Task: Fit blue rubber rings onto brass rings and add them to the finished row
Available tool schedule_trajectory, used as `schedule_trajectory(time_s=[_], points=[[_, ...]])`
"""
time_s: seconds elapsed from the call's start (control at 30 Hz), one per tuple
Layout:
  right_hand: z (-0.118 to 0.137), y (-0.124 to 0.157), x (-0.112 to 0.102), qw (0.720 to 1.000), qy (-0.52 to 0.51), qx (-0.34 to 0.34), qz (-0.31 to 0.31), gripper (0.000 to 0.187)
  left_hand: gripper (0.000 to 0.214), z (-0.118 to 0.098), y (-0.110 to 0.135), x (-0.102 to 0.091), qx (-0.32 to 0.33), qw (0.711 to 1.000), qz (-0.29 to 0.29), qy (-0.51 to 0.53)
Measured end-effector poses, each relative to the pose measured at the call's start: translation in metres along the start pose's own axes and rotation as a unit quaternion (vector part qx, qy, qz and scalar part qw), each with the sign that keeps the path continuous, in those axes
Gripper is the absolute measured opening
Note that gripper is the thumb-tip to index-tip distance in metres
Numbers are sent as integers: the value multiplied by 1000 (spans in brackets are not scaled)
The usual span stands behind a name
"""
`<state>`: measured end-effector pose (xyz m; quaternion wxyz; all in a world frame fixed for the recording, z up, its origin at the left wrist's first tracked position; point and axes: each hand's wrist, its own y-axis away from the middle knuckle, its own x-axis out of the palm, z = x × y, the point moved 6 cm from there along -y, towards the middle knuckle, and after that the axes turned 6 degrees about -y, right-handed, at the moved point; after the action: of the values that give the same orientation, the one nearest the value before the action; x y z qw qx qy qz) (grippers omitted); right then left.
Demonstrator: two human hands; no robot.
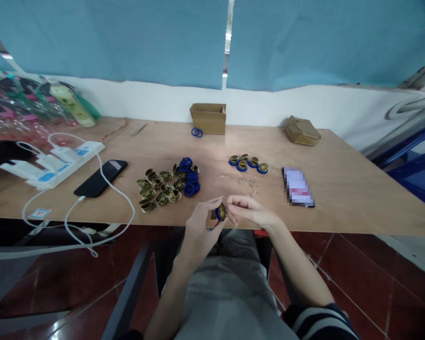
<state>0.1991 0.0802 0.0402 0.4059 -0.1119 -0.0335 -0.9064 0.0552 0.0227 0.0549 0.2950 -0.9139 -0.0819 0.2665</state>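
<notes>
Between thumb and fingers, my left hand point(202, 225) grips a round brass-coloured metal piece with a blue ring point(220, 212) around it, held on edge above the table's front edge. My right hand point(250, 211) is closed in a pinch at the face of that piece; what its fingertips hold is too small to make out. Left of my hands lie several loose brass-coloured pieces point(162, 187) and a heap of blue rings point(191, 183). Farther back, several brass pieces fitted with blue rings point(242, 165) sit together, with thin wire bits point(246, 180) in front of them.
A phone point(299, 187) lies on the right of the wooden table point(350, 189). Another phone point(101, 178), on a white cable, lies near a power strip point(67, 163) at left. An open cardboard box point(208, 120) and a crumpled one point(302, 131) stand behind. Bottles point(72, 105) crowd the back left.
</notes>
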Motion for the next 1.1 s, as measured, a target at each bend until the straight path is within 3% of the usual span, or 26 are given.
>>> schedule_trajectory(time_s=[0.23,0.43,0.7,0.87,1.1], points=[[0,0,2,1000,-14,-17,6,36,45,3,2,0,12,1000,8,-2],[6,1,6,999,34,-25,-18,38,48,5,2,2,-42,997,47,41],[19,9,14,983,154,-54,-78,34,51,-10,-4,-6,36,999,31,8],[44,21,31,905,382,-142,-120,20,54,-18,-3,-10,53,998,29,-5],[60,32,67,782,560,-249,-118,21,52,-39,-4,-24,100,994,-33,-19]])
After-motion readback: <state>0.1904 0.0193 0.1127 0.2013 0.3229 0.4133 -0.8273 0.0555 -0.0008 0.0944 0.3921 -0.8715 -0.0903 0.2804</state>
